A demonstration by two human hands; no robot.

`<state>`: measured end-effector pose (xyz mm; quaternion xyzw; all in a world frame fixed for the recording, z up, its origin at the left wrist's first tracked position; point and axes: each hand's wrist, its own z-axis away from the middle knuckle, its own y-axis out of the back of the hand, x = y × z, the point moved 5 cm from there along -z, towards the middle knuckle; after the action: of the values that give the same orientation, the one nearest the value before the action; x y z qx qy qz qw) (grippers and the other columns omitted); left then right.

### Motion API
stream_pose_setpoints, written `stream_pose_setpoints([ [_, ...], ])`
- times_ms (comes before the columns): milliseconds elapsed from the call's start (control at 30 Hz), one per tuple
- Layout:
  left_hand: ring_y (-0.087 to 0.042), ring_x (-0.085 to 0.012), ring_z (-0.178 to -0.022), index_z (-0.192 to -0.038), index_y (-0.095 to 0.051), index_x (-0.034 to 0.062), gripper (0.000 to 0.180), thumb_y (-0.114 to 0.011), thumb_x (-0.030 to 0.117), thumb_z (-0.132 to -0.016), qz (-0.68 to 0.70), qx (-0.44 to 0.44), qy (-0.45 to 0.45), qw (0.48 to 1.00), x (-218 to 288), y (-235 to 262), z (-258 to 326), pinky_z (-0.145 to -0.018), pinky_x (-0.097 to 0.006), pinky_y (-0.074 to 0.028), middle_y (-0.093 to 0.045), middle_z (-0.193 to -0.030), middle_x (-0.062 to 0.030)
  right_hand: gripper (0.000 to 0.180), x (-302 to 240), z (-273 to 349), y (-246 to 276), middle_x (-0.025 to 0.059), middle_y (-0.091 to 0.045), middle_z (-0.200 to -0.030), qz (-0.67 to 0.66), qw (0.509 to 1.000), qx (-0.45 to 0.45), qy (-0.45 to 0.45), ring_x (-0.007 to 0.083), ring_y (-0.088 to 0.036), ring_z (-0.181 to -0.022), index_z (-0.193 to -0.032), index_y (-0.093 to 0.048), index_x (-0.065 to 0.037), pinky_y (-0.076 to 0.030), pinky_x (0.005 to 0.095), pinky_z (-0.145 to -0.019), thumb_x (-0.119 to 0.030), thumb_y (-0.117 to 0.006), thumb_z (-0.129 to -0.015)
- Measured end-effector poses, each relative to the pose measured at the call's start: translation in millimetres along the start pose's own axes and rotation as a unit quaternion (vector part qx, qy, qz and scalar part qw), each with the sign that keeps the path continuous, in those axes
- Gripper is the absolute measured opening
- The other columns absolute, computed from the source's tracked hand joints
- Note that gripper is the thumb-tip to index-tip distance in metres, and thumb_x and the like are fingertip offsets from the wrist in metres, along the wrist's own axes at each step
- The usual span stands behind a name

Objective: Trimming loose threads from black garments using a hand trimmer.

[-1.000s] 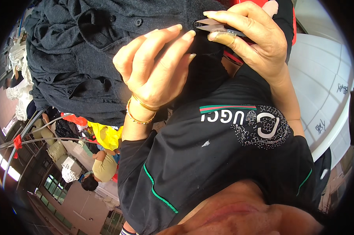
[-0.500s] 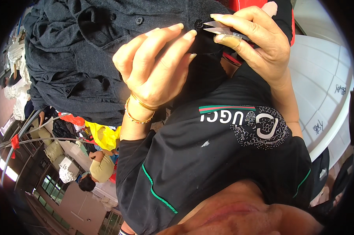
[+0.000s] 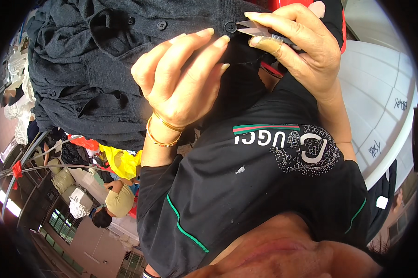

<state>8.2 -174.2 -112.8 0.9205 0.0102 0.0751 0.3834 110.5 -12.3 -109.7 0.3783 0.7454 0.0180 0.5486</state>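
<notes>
Dark grey knit fabric (image 3: 112, 60) with black buttons lies bunched in front of me. My right hand (image 3: 306, 51) is closed around small thread snips (image 3: 260, 31), with tape wrapped on the thumb. The snips' blades are parted, and their tips are beside a black button (image 3: 230, 27) on the placket. Over the fabric, my left hand (image 3: 183, 78) has its fingers stretched and apart, fingertips close to that same button. Nothing shows between those fingers. Whether they touch the cloth I cannot tell. Further left along the placket is another button (image 3: 162, 25).
On the right stands a large white tub (image 3: 380, 102), its curved rim close to my right arm. Something red (image 3: 283, 3) is behind my right hand. To the left are metal rods (image 3: 56, 164), a yellow bag (image 3: 121, 160) and a seated person (image 3: 118, 199).
Both hands, the snips and the button have shifted very slightly left and up. At the lower right, the background past the tub has changed, with a white patch now visible.
</notes>
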Motion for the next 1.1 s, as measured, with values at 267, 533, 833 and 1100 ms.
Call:
stream_pose_setpoints([
  [267, -0.057, -0.0153, -0.096, -0.100, -0.077, 0.0156, 0.027, -0.076, 0.017, -0.073, 0.000, 0.000, 0.003, 1.000, -0.2, 0.0, 0.5, -0.088, -0.028, -0.042, -0.070, -0.105, 0.0013, 0.036, 1.6, -1.0, -1.4, 0.0094, -0.061, -0.081, -0.002, 1.000, -0.010, 0.005, 0.0183, -0.062, -0.068, -0.107, -0.072, 0.004, -0.047, 0.0265, -0.060, -0.004, -0.083, -0.074],
  [533, -0.055, -0.0164, -0.097, -0.099, -0.077, 0.0146, 0.029, -0.076, 0.015, -0.069, 0.006, 0.001, 0.001, 1.000, 1.2, -0.7, -1.8, -0.087, -0.028, -0.042, -0.070, -0.104, 0.0013, 0.037, 32.3, -5.3, -18.8, 0.0100, -0.062, -0.080, 0.029, 0.994, -0.002, 0.104, 0.0191, -0.062, -0.067, -0.107, -0.072, 0.004, -0.047, 0.0273, -0.060, -0.003, -0.082, -0.073],
  [833, -0.057, -0.0159, -0.098, -0.098, -0.077, 0.0150, 0.030, -0.078, 0.016, -0.069, 0.009, 0.001, 0.003, 1.000, 0.1, 0.3, -1.1, -0.089, -0.028, -0.041, -0.069, -0.105, 0.0022, 0.035, 10.8, -0.1, -1.0, 0.0098, -0.063, -0.081, 0.006, 0.995, -0.019, 0.093, 0.0183, -0.062, -0.068, -0.108, -0.072, 0.004, -0.046, 0.0268, -0.060, -0.003, -0.081, -0.074],
  [1100, -0.057, -0.0157, -0.097, -0.098, -0.077, 0.0157, 0.029, -0.078, 0.017, -0.069, 0.007, 0.003, 0.002, 1.000, -0.7, 0.5, 0.7, -0.088, -0.028, -0.041, -0.069, -0.105, 0.0028, 0.033, 5.5, -3.3, -1.0, 0.0091, -0.065, -0.082, -0.052, 0.998, -0.035, -0.007, 0.0178, -0.063, -0.070, -0.107, -0.072, 0.003, -0.047, 0.0263, -0.061, -0.002, -0.081, -0.076],
])
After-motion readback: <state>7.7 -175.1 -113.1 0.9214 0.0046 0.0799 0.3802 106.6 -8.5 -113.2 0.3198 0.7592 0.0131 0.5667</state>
